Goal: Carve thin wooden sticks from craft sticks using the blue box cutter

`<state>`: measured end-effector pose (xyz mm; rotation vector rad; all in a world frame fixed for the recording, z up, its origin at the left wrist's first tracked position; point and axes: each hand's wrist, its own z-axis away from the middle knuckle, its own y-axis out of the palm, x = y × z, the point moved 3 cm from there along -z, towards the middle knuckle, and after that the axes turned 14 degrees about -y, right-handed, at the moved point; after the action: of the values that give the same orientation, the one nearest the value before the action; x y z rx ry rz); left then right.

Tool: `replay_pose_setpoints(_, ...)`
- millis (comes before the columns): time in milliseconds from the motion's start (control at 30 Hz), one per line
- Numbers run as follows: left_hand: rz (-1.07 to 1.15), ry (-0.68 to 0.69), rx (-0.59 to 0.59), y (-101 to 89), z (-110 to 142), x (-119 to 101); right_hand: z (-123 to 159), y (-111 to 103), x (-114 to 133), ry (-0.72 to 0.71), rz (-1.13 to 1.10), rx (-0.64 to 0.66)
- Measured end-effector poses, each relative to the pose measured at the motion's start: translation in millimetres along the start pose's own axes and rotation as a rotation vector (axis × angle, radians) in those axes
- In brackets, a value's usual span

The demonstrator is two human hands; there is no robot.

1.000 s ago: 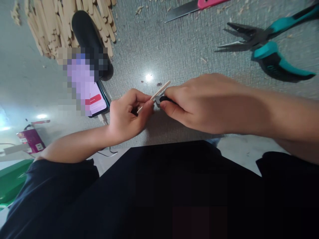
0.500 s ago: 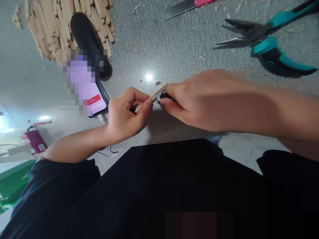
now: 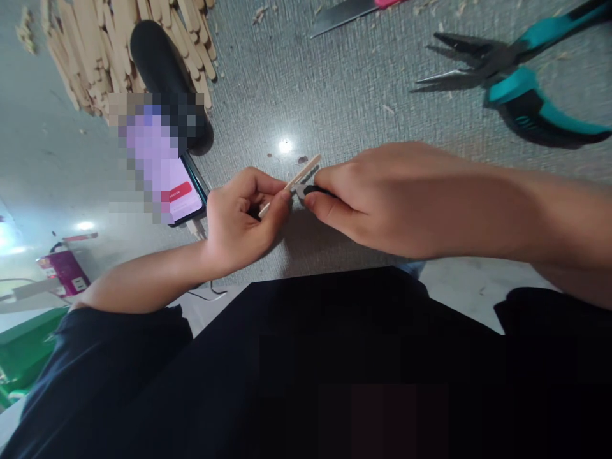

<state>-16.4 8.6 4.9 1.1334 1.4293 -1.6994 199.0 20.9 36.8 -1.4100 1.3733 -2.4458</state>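
My left hand [image 3: 243,217] is closed in a pinch on a thin wooden stick [image 3: 301,173], which points up and to the right above the grey mat [image 3: 335,95]. My right hand [image 3: 382,194] is closed round a small black-handled tool [image 3: 313,189]. The tool's metal tip touches the stick just beyond my left fingertips. Most of the tool is hidden inside my right fist.
A pile of wooden sticks [image 3: 95,44] lies at the back left beside a black object [image 3: 162,70] and a phone [image 3: 179,191]. Teal-handled pliers [image 3: 516,83] lie at the back right. A blade with a pink handle [image 3: 344,13] lies at the top edge.
Both hands and the stick have stayed almost in place, shifting only a little up and left against the mat. The grips are the same.
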Motion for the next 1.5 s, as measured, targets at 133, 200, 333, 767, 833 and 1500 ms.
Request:
replay_pose_setpoints(133,0.013,-0.009,-0.009,0.4,1,2,1,2,-1,-0.022,-0.008,-0.004)
replay_pose_setpoints(200,0.033,-0.002,-0.005,0.7,1,1,1,3,-1,-0.030,0.013,-0.018)
replay_pose_setpoints(333,0.035,-0.009,0.008,0.6,2,1,0,2,1,-0.022,0.061,-0.014)
replay_pose_setpoints(767,0.010,0.078,0.006,0.1,1,-1,1,-1,-2,0.001,-0.045,-0.033)
replay_pose_setpoints(833,0.000,0.126,0.017,-0.1,1,-3,1,1,-1,0.000,0.014,0.011)
replay_pose_setpoints(1500,-0.070,0.164,0.029,-1.5,-2,-7,5,7,1,0.035,0.411,0.081)
